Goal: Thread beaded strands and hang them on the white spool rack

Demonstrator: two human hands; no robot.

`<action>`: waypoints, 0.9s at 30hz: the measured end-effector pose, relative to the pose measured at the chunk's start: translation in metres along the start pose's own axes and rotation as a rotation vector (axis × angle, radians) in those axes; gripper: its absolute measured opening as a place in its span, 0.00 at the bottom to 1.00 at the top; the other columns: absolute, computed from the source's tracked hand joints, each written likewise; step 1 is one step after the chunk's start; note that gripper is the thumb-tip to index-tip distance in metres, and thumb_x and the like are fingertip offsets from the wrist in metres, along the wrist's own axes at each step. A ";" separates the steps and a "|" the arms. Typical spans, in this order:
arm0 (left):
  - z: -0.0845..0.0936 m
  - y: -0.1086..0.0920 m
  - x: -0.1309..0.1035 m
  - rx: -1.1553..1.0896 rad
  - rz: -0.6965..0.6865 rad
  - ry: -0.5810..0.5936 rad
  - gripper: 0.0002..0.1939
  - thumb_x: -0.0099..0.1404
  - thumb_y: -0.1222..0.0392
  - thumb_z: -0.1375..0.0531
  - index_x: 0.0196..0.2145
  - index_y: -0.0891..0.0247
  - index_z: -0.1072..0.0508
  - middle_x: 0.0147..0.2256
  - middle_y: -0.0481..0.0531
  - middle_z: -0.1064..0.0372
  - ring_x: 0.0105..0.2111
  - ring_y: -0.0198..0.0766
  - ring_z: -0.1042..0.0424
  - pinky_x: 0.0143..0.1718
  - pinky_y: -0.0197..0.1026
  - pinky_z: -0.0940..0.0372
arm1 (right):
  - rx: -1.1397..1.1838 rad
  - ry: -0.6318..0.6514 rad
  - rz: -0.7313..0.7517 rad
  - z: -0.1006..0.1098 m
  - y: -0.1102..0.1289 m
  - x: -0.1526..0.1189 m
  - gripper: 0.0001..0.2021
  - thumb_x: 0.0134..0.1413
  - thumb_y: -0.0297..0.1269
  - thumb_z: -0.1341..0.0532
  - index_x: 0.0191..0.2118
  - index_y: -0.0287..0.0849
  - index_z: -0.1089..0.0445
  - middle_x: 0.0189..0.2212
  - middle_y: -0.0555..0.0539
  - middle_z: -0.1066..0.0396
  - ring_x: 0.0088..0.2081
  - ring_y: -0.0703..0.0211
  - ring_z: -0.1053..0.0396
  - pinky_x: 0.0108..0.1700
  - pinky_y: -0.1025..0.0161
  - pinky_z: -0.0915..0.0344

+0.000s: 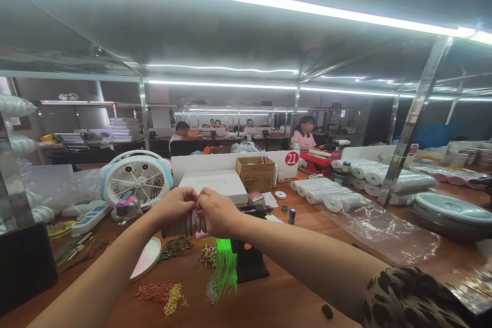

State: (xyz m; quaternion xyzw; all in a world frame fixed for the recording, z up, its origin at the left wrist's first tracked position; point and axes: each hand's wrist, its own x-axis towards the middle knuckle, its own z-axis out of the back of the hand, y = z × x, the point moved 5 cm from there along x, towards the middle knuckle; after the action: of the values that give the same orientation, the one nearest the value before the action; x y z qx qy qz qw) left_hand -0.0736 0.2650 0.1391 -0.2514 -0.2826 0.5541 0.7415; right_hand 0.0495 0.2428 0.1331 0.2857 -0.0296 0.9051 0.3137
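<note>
My left hand [175, 210] and my right hand [219, 211] meet in front of me above the table, fingers pinched close together. What lies between the fingertips is too small to make out. Just under them shows a ribbed row of pale discs [198, 225], partly covered by both hands. Bright green cords [225, 269] hang down below my right hand, beside a black stand [251, 264]. On the table beneath are piles of small beads: dark ones [177, 247], multicoloured ones [208, 256], red ones [154, 292] and gold ones [173, 300].
A white-and-blue fan [136, 182] and a power strip [90, 218] stand left. Behind my hands are a white box [215, 184] and a cardboard box [255, 174]. Wrapped white rolls [330, 192] and a round basin [449, 210] lie right. A metal post [415, 123] rises there. Co-workers sit beyond.
</note>
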 end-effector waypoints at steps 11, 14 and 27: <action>0.000 0.005 0.003 0.031 -0.016 0.011 0.05 0.56 0.61 0.41 0.30 0.66 0.29 0.27 0.47 0.32 0.28 0.34 0.34 0.30 0.37 0.40 | 0.125 -0.083 0.217 -0.001 -0.009 -0.015 0.15 0.45 0.32 0.34 0.42 0.38 0.29 0.43 0.44 0.36 0.42 0.59 0.37 0.47 0.65 0.38; -0.001 0.007 0.005 0.031 -0.024 0.017 0.04 0.56 0.63 0.41 0.30 0.66 0.29 0.27 0.47 0.32 0.28 0.34 0.33 0.32 0.39 0.39 | 0.061 -0.094 0.274 -0.003 -0.005 -0.017 0.17 0.40 0.37 0.31 0.38 0.36 0.28 0.40 0.43 0.35 0.40 0.57 0.37 0.45 0.64 0.37; 0.000 -0.003 -0.001 0.039 -0.052 0.003 0.05 0.54 0.61 0.42 0.28 0.65 0.29 0.27 0.48 0.30 0.29 0.36 0.32 0.33 0.39 0.39 | -0.055 -0.034 0.289 0.005 0.008 -0.022 0.14 0.47 0.36 0.36 0.40 0.34 0.31 0.43 0.41 0.36 0.43 0.56 0.41 0.49 0.62 0.40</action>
State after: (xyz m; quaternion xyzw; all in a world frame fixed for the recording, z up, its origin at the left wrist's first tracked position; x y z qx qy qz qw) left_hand -0.0717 0.2637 0.1410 -0.2301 -0.2772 0.5396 0.7609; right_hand 0.0615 0.2229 0.1261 0.2850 -0.1006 0.9346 0.1873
